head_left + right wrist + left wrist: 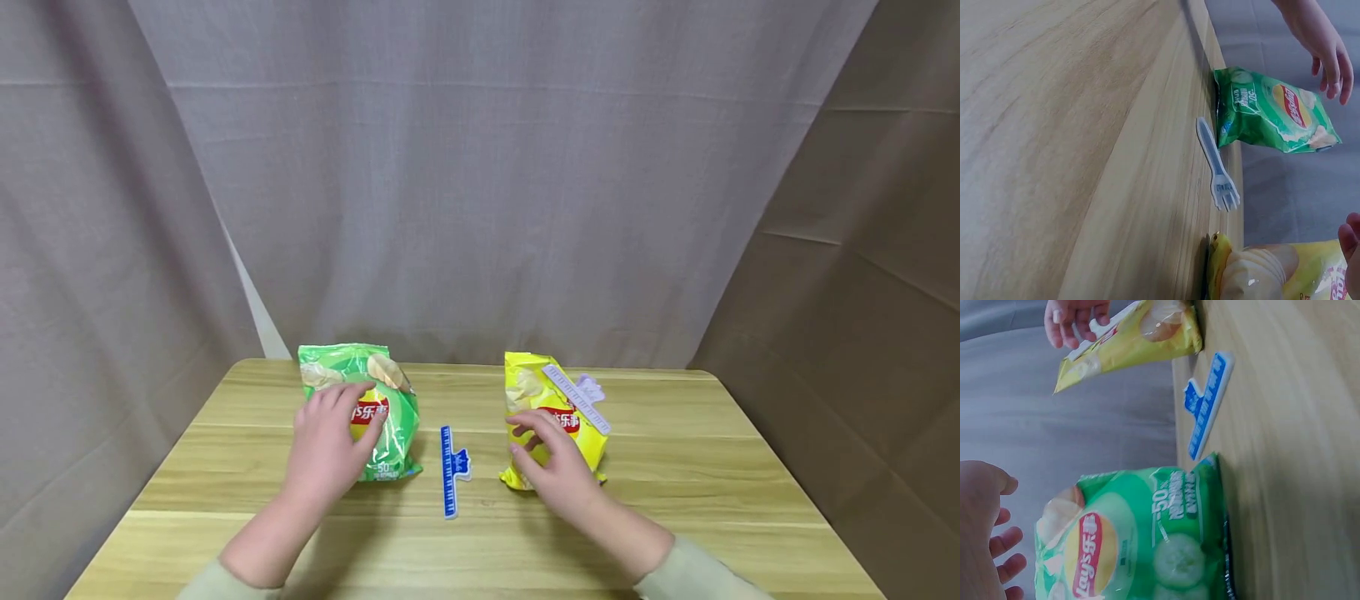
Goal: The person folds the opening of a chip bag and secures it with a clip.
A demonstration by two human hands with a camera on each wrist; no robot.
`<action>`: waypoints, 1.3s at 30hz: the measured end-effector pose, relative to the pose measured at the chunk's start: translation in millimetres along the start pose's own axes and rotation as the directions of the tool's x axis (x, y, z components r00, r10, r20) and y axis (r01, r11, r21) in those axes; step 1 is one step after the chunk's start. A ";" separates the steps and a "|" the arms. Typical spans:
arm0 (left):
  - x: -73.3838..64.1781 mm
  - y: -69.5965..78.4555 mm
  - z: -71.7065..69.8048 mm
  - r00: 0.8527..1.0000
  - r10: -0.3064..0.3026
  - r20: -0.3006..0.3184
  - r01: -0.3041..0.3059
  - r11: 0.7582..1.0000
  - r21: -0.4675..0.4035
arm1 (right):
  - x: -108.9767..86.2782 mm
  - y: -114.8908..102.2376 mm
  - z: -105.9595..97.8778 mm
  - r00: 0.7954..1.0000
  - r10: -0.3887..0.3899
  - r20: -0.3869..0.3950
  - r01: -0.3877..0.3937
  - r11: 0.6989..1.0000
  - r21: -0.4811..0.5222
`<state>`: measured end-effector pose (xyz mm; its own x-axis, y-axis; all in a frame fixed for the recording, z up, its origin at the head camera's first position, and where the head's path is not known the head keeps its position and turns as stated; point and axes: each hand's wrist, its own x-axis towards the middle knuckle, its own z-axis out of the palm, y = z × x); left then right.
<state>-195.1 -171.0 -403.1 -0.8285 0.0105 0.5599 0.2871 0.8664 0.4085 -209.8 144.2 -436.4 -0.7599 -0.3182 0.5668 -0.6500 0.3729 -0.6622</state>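
A green bag of Lay's chips point(401, 417) stands upright on the left of the table. My left hand point(324, 437) hovers in front of it, fingers loosely bent; the left wrist view shows a gap between fingers and bag. On the right stands a yellow chip bag point(596, 450), with a pale purple sealing clip point(576, 398) slanting across its upper right corner. Before that bag is my right hand point(558, 471), thumb and fingers spread and holding nothing. Between the bags lies a blue and white sealing clip point(450, 475), its handle pointing right.
All of these stand on a light wooden table point(480, 558) with rounded back corners. Grey curtain point(480, 183) hangs behind the table's back edge and along the left. A darker brownish cloth point(862, 292) hangs on the right side.
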 end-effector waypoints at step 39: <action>76.6 -19.6 -17.4 0.995 0.023 0.095 -0.038 0.987 0.159 | 51.7 -7.7 96.0 0.932 0.332 0.146 -0.331 0.943 -0.028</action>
<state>-255.8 -195.9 -355.7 -0.8636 0.0784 0.4981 0.2388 0.9336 0.2672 -244.2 41.2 -449.1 -0.9240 -0.2998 0.2374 -0.3614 0.4812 -0.7987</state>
